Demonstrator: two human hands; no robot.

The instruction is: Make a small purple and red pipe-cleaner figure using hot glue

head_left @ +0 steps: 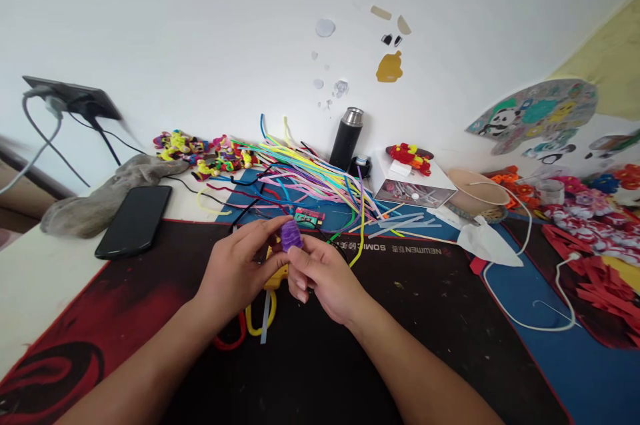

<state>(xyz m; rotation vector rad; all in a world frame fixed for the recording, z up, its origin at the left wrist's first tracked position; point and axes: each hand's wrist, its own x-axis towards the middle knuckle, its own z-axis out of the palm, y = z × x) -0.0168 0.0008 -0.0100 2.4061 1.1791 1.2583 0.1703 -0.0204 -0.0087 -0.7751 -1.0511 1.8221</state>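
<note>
Between my two hands is a small purple coil of fuzzy pipe cleaner (291,236), held up over the dark mat. My left hand (243,262) pinches it from the left with thumb and fingers. From the right, my right hand (327,275) grips its lower side, the other fingers curled under. Just beneath the hands lies a yellow-handled tool (274,312), partly covered by them, with a pale strip across its loop. A red loop (235,335) shows next to it, partly hidden by my left wrist.
Behind the hands spreads a pile of coloured pipe cleaners (310,175). A black phone (134,222) lies left. Farther back stand a black thermos (347,138) and a white box (415,182). A white cable (525,326) curves along the right, near red strips (607,298).
</note>
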